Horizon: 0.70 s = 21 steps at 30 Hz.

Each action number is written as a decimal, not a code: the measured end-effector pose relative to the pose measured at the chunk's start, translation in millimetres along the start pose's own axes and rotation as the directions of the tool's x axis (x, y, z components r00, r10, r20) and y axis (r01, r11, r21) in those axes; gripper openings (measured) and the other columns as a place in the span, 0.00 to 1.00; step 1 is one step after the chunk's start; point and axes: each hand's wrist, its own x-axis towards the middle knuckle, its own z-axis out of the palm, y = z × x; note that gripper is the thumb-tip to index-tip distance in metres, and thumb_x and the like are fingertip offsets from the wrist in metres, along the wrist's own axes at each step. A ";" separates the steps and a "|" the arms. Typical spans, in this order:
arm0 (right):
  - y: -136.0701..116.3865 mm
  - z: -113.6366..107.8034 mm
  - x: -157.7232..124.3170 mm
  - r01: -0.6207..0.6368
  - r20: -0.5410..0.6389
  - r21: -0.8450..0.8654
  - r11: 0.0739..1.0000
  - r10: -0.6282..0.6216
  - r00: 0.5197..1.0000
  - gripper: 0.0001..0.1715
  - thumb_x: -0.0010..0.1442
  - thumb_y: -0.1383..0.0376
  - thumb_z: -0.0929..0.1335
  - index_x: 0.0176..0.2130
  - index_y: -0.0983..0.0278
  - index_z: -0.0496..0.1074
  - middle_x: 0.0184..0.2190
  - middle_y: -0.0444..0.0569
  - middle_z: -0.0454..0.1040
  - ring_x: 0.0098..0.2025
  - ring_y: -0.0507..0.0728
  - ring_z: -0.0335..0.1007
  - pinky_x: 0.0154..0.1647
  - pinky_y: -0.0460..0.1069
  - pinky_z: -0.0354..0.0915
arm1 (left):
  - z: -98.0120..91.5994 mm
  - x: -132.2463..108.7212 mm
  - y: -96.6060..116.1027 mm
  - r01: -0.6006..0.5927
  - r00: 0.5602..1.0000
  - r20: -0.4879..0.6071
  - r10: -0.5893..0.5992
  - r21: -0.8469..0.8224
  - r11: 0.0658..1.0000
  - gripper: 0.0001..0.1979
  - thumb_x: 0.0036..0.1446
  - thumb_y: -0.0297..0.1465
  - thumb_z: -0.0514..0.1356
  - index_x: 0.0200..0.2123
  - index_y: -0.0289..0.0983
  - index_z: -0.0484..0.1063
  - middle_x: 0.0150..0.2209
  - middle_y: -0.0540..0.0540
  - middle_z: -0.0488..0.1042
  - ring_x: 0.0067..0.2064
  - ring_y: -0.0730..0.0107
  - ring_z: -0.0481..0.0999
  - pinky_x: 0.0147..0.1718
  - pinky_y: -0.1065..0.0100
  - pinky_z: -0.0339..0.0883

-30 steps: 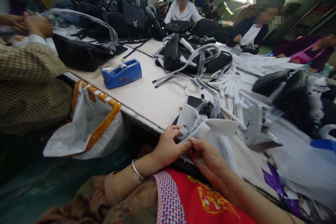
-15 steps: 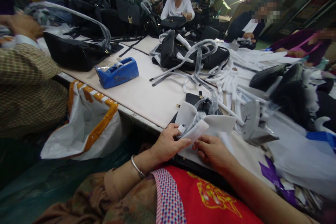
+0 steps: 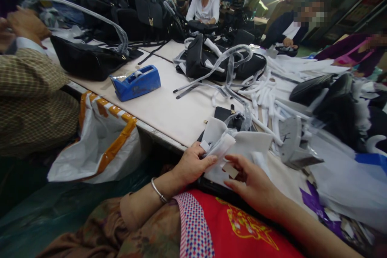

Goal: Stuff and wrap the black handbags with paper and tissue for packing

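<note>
My left hand (image 3: 193, 167) is closed on a white foam-wrapped bundle (image 3: 220, 145), thumb on its near side, with a small white tag beside the fingers. Just to the right, my right hand (image 3: 248, 181) has its thumb and fingers apart. A small off-white piece (image 3: 230, 170) shows between them; I cannot tell whether it is gripped or only touching. Behind the bundle lie white foam sheets (image 3: 255, 142) and a black bag part with gold hardware (image 3: 223, 113). A black edge of the bag shows under my hands, mostly hidden.
A blue tape dispenser (image 3: 136, 83) stands left on the table (image 3: 169, 117). Farther back lies a black handbag (image 3: 201, 58) with wrapped straps. White foam tubes (image 3: 266, 109) and a grey dispenser (image 3: 292, 143) are to the right. An open white sack (image 3: 99, 145) hangs at the left edge. Co-workers sit around.
My right hand has drawn slightly back from the bundle and its fingers have spread, revealing the small off-white piece. The bundle in my left hand has shifted slightly left.
</note>
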 end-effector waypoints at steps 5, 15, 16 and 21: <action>-3.3 -16.6 3.9 0.504 0.089 -0.519 0.690 -0.543 0.835 0.13 0.63 0.74 0.61 0.44 0.66 0.72 0.37 0.54 0.77 0.36 0.57 0.71 0.37 0.51 0.67 | 2.5 1.7 1.9 -0.030 1.000 0.000 0.030 0.068 0.997 0.09 0.54 0.35 0.65 0.29 0.35 0.77 0.39 0.46 0.72 0.42 0.65 0.73 0.44 0.65 0.68; -33.8 -25.6 73.7 0.658 0.369 -0.470 0.588 -0.546 0.752 0.08 0.60 0.72 0.68 0.30 0.65 0.76 0.43 0.53 0.78 0.46 0.59 0.71 0.46 0.54 0.62 | 12.9 -4.9 -0.2 -0.291 0.954 -0.006 0.300 0.223 0.930 0.08 0.59 0.29 0.60 0.41 0.35 0.76 0.43 0.42 0.69 0.48 0.62 0.71 0.53 0.60 0.67; -32.2 -24.1 77.3 0.648 0.381 -0.429 0.630 -0.524 0.762 0.08 0.60 0.73 0.68 0.29 0.65 0.75 0.37 0.52 0.78 0.40 0.56 0.72 0.43 0.52 0.63 | 12.1 -5.7 0.3 -0.295 0.954 0.016 0.298 0.218 0.930 0.09 0.60 0.28 0.59 0.42 0.35 0.76 0.44 0.41 0.69 0.48 0.62 0.71 0.53 0.60 0.67; -22.5 -18.7 78.5 0.612 0.319 -0.332 0.717 -0.525 0.789 0.10 0.59 0.75 0.67 0.27 0.66 0.74 0.27 0.50 0.75 0.33 0.55 0.69 0.37 0.49 0.63 | 10.3 -7.1 3.0 -0.280 0.960 0.075 0.271 0.185 0.942 0.09 0.57 0.29 0.62 0.41 0.34 0.77 0.45 0.41 0.71 0.49 0.61 0.72 0.53 0.62 0.67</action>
